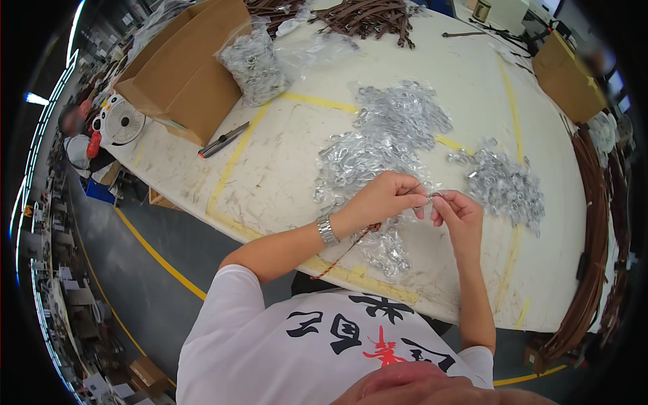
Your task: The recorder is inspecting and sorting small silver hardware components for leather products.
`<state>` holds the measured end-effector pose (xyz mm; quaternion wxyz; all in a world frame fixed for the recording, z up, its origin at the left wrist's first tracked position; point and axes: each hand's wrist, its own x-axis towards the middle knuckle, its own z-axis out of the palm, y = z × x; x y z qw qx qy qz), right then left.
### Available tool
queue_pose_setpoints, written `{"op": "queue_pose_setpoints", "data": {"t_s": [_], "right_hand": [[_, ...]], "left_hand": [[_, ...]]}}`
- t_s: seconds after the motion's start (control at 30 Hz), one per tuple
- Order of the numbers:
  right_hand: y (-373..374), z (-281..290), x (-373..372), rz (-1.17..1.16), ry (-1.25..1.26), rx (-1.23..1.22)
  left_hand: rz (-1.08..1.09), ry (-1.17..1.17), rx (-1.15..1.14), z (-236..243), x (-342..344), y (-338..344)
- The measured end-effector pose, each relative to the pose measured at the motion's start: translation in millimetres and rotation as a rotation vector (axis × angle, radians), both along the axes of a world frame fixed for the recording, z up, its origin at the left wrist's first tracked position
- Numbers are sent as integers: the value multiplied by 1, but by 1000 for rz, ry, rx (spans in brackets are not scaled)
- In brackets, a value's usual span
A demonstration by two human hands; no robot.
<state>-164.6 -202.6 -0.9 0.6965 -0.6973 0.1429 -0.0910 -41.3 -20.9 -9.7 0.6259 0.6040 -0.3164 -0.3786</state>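
Silver metal ring [435, 196], small, pinched between fingertips of left hand [388, 197] and right hand [460, 214], above white table [283, 169]. Brown cord [344, 253] hangs below left wrist. Heaps of bagged metal rings [378, 145] just beyond; utility knife [223, 140], cardboard box [182, 74] farther left.

Your table [283, 169]: white, yellow tape lines | heaps of small metal rings [398, 128] | bagged rings [255, 64] | cardboard box [185, 67] | knife [223, 140] | brown straps [368, 17]
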Motion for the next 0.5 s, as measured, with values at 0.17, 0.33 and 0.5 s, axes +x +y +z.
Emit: {"op": "queue_pose_setpoints", "data": {"t_s": [0.17,0.33,0.5], "right_hand": [[0,-7,-1,-83,-102,-27],[4,2,1,-120,-210,-268],[0,14,-4,-122,-174,-233]], "left_hand": [[19,-10,15,2,-2,-2],[-106,233,19,3,1,-1],[-199,279,-6,4,-3,-1]]}}
